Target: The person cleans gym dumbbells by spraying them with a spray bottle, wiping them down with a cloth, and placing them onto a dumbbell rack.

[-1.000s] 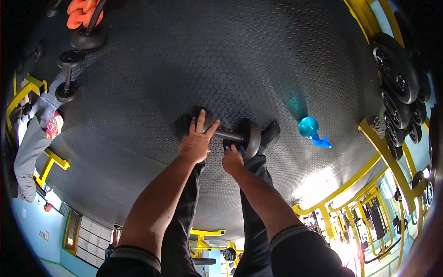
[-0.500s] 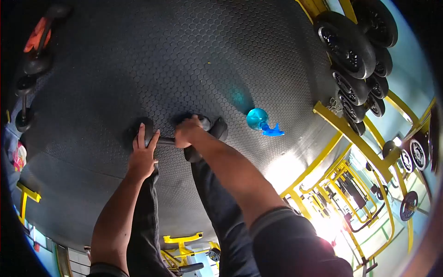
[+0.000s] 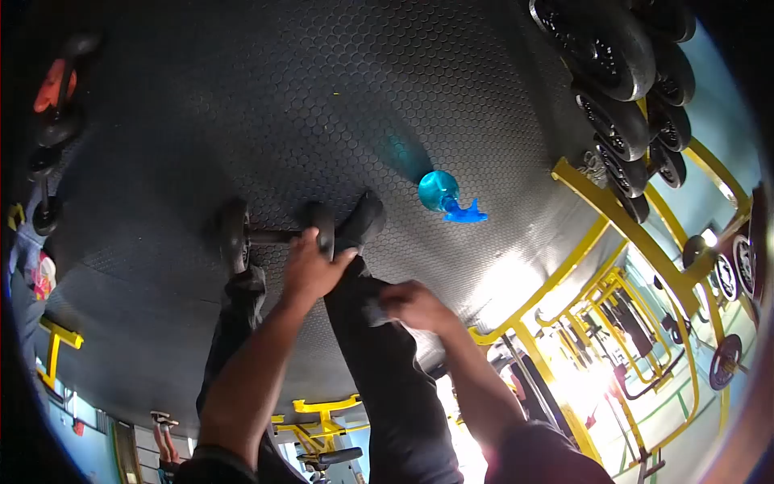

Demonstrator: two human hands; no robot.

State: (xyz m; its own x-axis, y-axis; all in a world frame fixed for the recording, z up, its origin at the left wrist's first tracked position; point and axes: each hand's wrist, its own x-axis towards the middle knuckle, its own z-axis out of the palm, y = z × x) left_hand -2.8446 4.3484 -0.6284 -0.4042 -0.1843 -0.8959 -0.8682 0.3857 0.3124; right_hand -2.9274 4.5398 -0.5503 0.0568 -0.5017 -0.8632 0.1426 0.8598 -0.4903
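Observation:
A black dumbbell [image 3: 274, 237] lies on the floor between my two feet, its bar running left to right. My left hand [image 3: 309, 273] is at the dumbbell's right end, the thumb on one side and the fingers on the other. My right hand [image 3: 418, 307] is apart from the dumbbell, over my right trouser leg. Its fingers are closed on a small grey cloth-like thing [image 3: 375, 312], blurred by motion. A spray bottle [image 3: 438, 191] with clear teal liquid and a blue trigger head stands on the floor ahead to the right.
Black rubber matting [image 3: 266, 121] with a round pattern covers the floor. Weight plates [image 3: 617, 121] hang on a yellow rack [image 3: 621, 230] at right. More dumbbells [image 3: 44, 181] lie at far left, near an orange cloth [image 3: 55, 87]. Yellow gym machines stand behind me.
My left hand has moved from the dumbbell's left end to its right end. My right hand has left the dumbbell and come back toward me, to the right.

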